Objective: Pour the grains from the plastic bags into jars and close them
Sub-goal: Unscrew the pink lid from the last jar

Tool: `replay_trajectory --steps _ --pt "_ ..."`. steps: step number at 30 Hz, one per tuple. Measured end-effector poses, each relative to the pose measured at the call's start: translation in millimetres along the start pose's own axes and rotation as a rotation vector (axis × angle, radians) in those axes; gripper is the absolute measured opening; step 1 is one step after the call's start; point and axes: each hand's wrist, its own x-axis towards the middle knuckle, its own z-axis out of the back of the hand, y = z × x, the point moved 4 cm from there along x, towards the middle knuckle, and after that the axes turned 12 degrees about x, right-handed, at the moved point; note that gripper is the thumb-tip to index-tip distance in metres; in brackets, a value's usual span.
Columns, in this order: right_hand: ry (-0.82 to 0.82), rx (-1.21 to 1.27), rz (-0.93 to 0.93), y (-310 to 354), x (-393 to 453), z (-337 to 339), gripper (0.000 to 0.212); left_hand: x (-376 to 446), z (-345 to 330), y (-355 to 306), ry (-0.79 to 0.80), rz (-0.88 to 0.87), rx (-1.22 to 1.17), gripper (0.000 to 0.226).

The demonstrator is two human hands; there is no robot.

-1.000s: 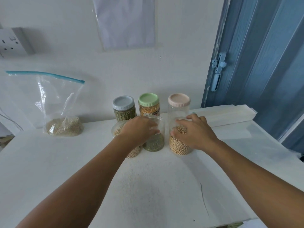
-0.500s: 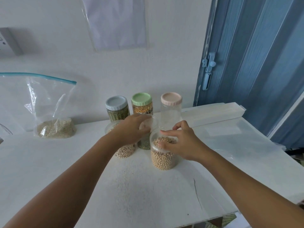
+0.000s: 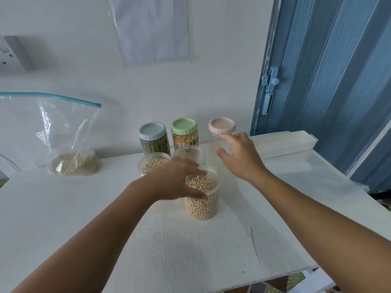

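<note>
Starting at the left edge of the table [image 3: 63,208]: the zip bag [image 3: 69,149] leans against the wall with a small heap of pale grain in its bottom, same spot as a second ago, so that one isn't poured yet.

Toward the middle of the back edge sit three lidded jars. In front of them the left hand [image 3: 177,182] now curls round the rim of the open bean jar [image 3: 202,199], thumb on the near side, fingers over the far lip. Half a second ago that hand was back on the other open jars and the right one had this jar, so it got pulled toward the front edge and swapped hands.

The right hand [image 3: 237,157] has let go and is reaching back with fingers spread, holding nothing, just short of the pink lid [image 3: 222,125] on the empty jar by the right end of the row. My guess is it's going for that lid to cap the beans.
</note>
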Motion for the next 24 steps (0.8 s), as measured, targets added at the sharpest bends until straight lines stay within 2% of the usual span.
replay_trajectory --steps 3,9,13,17,24 --pt "-0.045 -0.133 -0.034 1 30 10 0.057 1 -2 0 0.004 0.012 -0.026 0.073" --pt "0.165 -0.241 -0.188 -4 65 2 0.078 2 -1 -1 0.016 0.026 -0.039 0.072" --pt "0.191 -0.254 -0.193 -13 77 -6 0.064 3 -1 -1 0.022 0.031 -0.054 0.072" --pt "0.118 -0.179 -0.14 -21 82 -11 0.043 3 -1 -1 0.015 0.029 -0.059 0.073" --pt "0.096 -0.168 -0.163 -14 68 0 0.039 3 1 -3 0.017 0.019 -0.055 0.073"
